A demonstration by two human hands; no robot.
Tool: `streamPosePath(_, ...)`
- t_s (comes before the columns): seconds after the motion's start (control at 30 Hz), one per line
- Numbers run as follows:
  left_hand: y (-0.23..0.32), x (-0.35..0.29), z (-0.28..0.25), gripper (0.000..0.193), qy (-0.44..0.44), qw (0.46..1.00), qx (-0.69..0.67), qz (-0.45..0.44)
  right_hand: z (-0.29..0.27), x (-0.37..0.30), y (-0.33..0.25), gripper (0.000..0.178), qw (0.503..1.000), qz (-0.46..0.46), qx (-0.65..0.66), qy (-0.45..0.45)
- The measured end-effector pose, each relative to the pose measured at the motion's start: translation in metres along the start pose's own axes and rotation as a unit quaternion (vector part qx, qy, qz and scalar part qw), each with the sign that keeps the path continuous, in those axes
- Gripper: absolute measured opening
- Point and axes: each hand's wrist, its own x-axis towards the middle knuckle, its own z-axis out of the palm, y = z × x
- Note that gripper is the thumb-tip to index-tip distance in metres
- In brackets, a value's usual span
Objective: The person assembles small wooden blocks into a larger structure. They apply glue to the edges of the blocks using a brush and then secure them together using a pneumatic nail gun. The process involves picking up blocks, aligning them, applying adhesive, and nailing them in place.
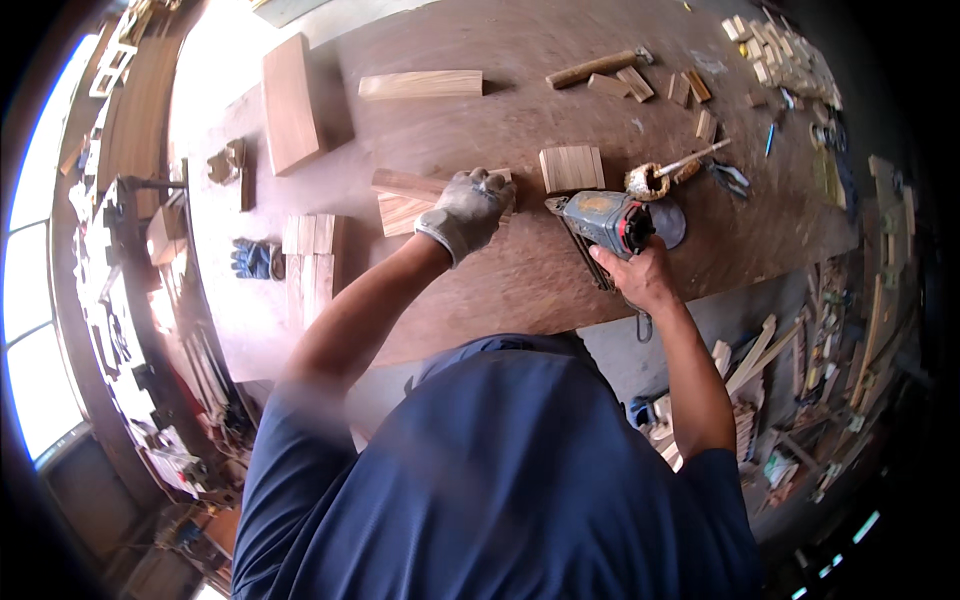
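Observation:
My left hand (468,212), in a pale work glove, presses down on a small assembly of wooden boards (405,208), its fingers curled over the right end. The glove hides part of those boards. Bare and wrapped round the handle, my right hand (640,275) grips a grey nail gun (597,215) with a dark magazine. The nail gun's nose points toward the boards, apart from them. Just beyond the tool stands a stacked wooden block (572,169). To its right, a brush (690,160) lies across a glue-crusted pot (646,181).
The brown worktable (470,310) carries a long board (420,84), a wide plank (290,105), a hammer (592,70) and several offcuts. Stacked blocks (311,255) and a blue glove (257,259) lie at left, pliers (730,180) at right. Scrap wood (765,355) leans below the table's right edge.

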Motion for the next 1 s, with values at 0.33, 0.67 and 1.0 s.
streamPosePath(0.33, 0.028, 0.007, 0.026, 0.027, -0.033, 0.995, 0.069, -0.062, -0.01, 0.066, -0.072, 0.032, 0.991, 0.12, -0.026, -0.061)
streamPosePath(0.67, 0.036, 0.006, 0.006, 0.03, -0.073, 0.993, 0.023, -0.092, 0.021, 0.122, -0.138, 0.024, 0.977, 0.128, -0.044, -0.163)
streamPosePath(1.0, 0.034, 0.009, 0.007, 0.033, -0.118, 0.991, 0.013, -0.067, 0.049, 0.171, -0.166, 0.028, 0.942, 0.13, -0.161, -0.264)
